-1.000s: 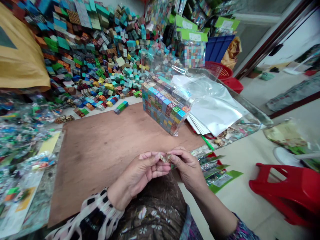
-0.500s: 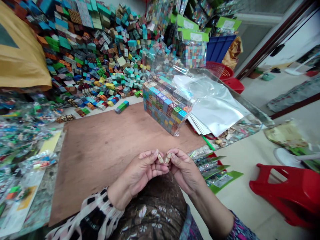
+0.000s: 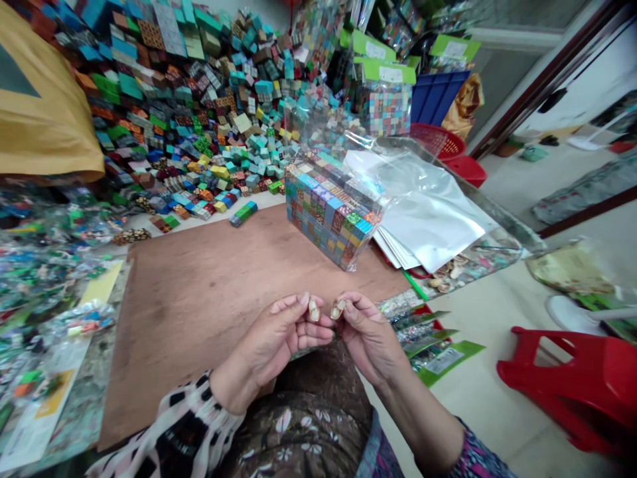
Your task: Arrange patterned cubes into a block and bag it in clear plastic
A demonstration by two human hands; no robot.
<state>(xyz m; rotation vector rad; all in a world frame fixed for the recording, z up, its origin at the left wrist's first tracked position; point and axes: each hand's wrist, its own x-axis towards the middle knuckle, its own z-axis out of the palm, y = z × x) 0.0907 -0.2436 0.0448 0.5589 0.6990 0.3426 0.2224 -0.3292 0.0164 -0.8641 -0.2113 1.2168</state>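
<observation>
Two pale peanut shell halves are held up above my lap at the near edge of the brown board (image 3: 209, 279). My left hand (image 3: 286, 332) pinches one peanut shell half (image 3: 314, 310) between thumb and forefinger, its other fingers loosely curled below. In my right hand (image 3: 368, 332), the other peanut shell half (image 3: 338, 308) is gripped by thumb and fingertips. The hollow insides of both halves face me, with a small gap between them. Whether a nut lies in either half or in my left palm, I cannot tell.
Behind the board rises a heap of small coloured blocks (image 3: 213, 133). A clear bag of stacked blocks (image 3: 328, 206) stands on the board, beside silvery plastic bags (image 3: 428, 212). Peanut shells (image 3: 450, 271) lie at the table's right edge. A red stool (image 3: 572, 378) stands on the floor.
The two shell halves have come apart a little, the left one moving leftward with my left hand. Everything on the table stays as it was.
</observation>
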